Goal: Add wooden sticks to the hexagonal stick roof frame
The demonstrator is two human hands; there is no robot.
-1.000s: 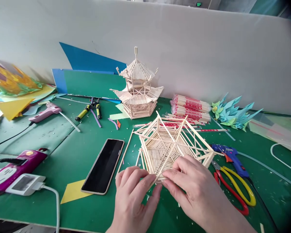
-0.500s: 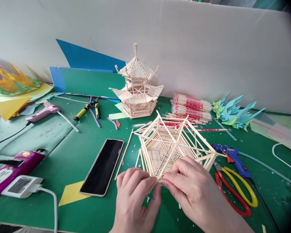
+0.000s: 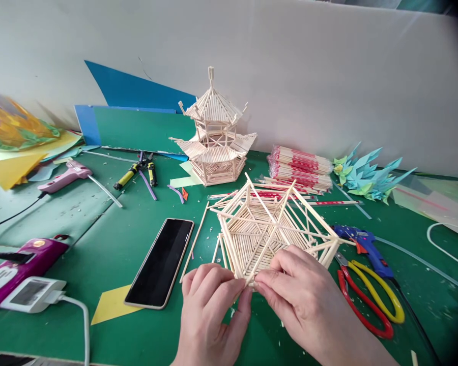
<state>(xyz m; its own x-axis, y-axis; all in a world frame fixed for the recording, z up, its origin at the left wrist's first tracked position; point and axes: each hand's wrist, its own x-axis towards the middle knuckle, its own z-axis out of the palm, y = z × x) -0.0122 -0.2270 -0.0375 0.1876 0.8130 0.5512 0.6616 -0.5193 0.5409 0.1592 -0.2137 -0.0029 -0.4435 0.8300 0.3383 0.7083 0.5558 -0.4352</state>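
A hexagonal frame of wooden sticks [image 3: 263,229] lies on the green mat [image 3: 110,239] in front of me. My left hand [image 3: 209,310] and my right hand [image 3: 305,300] meet at its near corner, fingers pinched on the stick ends there. Behind it stands a finished stick pagoda [image 3: 213,137]. A bundle of wrapped chopsticks [image 3: 299,168] lies to the right of the pagoda.
A black phone [image 3: 160,262] lies left of the frame. Red-and-yellow scissors [image 3: 370,295] and a blue glue gun [image 3: 361,241] sit at right. A pink glue gun [image 3: 66,175], pliers [image 3: 135,170], a purple power strip [image 3: 17,264] and coloured paper [image 3: 19,137] lie at left.
Both hands stay pinched on the frame's near corner. The view has drifted slightly; the hands and frame have barely moved.
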